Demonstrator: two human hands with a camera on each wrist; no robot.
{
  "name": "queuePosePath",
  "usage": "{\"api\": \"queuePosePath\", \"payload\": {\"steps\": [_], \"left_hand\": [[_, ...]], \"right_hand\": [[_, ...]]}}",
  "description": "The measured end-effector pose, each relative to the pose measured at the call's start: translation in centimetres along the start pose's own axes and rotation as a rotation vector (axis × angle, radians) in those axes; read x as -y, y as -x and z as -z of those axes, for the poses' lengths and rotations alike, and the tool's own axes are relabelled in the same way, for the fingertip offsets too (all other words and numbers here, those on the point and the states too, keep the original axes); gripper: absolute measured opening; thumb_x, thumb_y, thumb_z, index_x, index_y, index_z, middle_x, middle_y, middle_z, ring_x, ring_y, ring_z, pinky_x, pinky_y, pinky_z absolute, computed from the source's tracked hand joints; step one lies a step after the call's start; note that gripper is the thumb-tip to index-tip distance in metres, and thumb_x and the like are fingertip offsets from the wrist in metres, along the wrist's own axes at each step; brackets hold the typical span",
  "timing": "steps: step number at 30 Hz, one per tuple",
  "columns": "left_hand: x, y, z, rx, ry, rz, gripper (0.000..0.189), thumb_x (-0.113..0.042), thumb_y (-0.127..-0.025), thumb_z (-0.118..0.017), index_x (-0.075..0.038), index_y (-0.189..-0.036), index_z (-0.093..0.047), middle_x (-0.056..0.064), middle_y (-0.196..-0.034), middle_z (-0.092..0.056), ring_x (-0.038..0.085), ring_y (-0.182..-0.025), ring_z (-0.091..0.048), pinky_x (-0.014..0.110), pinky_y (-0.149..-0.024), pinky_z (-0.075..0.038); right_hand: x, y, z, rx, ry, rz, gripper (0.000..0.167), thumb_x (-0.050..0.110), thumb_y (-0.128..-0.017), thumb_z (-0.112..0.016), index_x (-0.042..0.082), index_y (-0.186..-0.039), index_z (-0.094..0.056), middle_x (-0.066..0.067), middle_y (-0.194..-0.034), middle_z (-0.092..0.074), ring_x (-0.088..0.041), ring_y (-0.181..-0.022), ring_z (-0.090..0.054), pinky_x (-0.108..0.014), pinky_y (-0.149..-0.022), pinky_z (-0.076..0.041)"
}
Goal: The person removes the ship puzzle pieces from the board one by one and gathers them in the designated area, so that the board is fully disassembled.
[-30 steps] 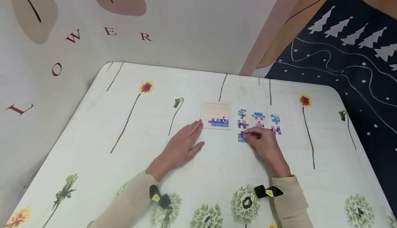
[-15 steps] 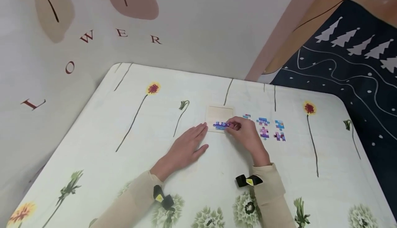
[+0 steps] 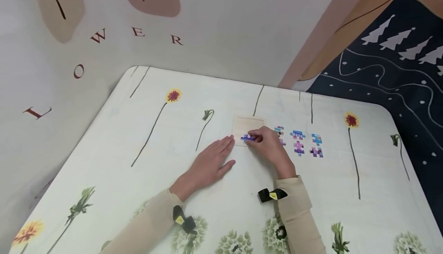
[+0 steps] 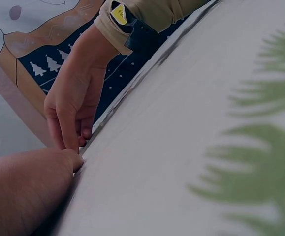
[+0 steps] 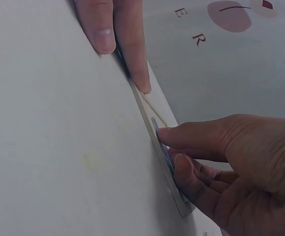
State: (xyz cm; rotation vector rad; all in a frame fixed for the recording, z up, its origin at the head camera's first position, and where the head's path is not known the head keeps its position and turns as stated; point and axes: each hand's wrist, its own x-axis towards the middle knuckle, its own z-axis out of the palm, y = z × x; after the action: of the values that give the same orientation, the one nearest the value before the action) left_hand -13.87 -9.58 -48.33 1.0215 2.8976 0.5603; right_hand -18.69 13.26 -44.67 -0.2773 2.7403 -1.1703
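A shallow wooden puzzle tray [image 3: 250,122] lies on the table, with joined purple-and-blue puzzle pieces [image 3: 246,138] along its near side. Over the tray's right part, my right hand [image 3: 271,146] pinches a puzzle piece between thumb and fingers; the hand hides most of that piece. The right wrist view has the thumb and fingers low at the tray [image 5: 146,112], a bluish edge showing between them. My left hand [image 3: 207,163] lies flat with extended fingers, its fingertips touching the tray's left edge. In the left wrist view the tray is hidden.
Several loose puzzle pieces lie right of the tray, among them a blue one [image 3: 316,138], a pink one [image 3: 298,148] and a striped one [image 3: 278,130]. A flower-printed cloth [image 3: 166,192] covers the table. A printed wall [image 3: 221,31] stands behind its far edge.
My right hand has taken a puzzle piece from the near end of the loose pieces and carried it left onto the tray. The left hand stays at the tray's edge. The head view has shifted slightly.
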Motion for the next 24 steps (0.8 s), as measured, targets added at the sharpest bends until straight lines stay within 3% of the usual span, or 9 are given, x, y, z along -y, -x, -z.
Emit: {"api": "queuePosePath", "payload": {"steps": [11,24], "left_hand": [[-0.06,-0.17,0.20,-0.010,0.005,-0.003,0.064,-0.036,-0.109,-0.051,0.003,-0.158,-0.036,0.013,-0.166,-0.032,0.025,-0.155,-0.028,0.037,-0.128,-0.020],[0.06,-0.24,0.15,-0.002,0.008,-0.002,0.064,-0.036,-0.109,-0.050,0.002,-0.159,-0.034,0.013,-0.167,-0.032,0.024,-0.155,-0.027,0.036,-0.128,-0.019]], "right_hand": [[-0.20,-0.27,0.14,0.013,0.004,-0.013,0.025,0.005,-0.091,-0.079,-0.003,-0.115,-0.077,-0.014,-0.102,-0.063,-0.024,-0.087,-0.059,-0.031,-0.075,-0.052],[-0.41,-0.21,-0.07,-0.043,-0.035,0.019,0.021,0.004,-0.089,-0.080,0.000,-0.109,-0.074,-0.013,-0.097,-0.062,-0.023,-0.081,-0.054,-0.030,-0.072,-0.046]]}}
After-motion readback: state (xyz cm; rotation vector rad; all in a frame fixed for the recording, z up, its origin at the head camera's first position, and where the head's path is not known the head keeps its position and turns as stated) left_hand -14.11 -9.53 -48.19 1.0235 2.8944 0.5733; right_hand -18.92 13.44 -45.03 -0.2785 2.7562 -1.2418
